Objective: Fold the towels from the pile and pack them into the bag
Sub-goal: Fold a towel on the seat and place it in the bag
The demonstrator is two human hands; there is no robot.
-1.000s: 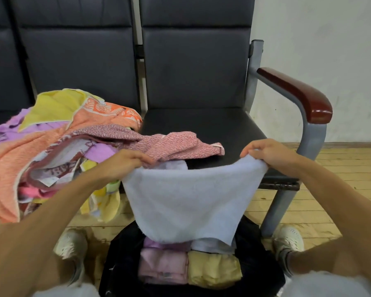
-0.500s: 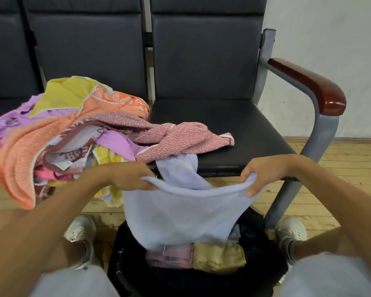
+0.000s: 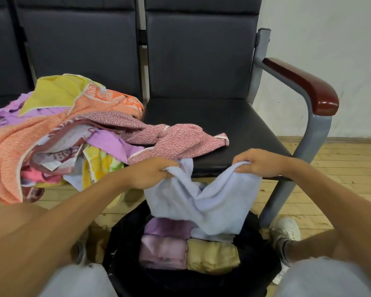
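Left fingers [image 3: 166, 169] are curled, and the top edge of the blue towel [image 3: 212, 202] is pinched against the thumb. Right fingers [image 3: 244, 160] are curled over the other end of the same edge, with the thumb tucked under and cloth bunched in the grip. The left hand [image 3: 150, 172] and right hand [image 3: 259, 162] are held well apart, the right slightly higher. The edge between them is sagged into a V. A flap is stuck up at 1 o'clock of the left fingers, against the seat's front edge.

The blue towel is hung from both hands, crumpled, not flat. Its lower part is draped into the open black bag [image 3: 122, 245], at 6 o'clock of the hands, between the person's knees.

Three folded towels are packed in the bag:
- The lilac one [image 3: 165, 227] is at the back, partly covered by the blue towel.
- The pink one [image 3: 163, 251] is set at 6 o'clock of the lilac.
- The tan one [image 3: 212, 252] is at 3 o'clock of the pink, touching it.

The pile [image 3: 62, 136] is found at 9 to 10 o'clock of the left hand, on the left seat. Orange, yellow, purple and speckled red cloth is tangled in it, and part is hung over the front edge. One red towel [image 3: 180, 140] is trailed from the pile onto the right seat [image 3: 223, 116], at 12 o'clock of the left hand.

The armrest [image 3: 302, 84] is seen at 1 o'clock of the right hand. A white shoe [image 3: 285, 230] is placed at 5 o'clock of it, just beside the chair leg, on the wood floor [image 3: 347, 168].
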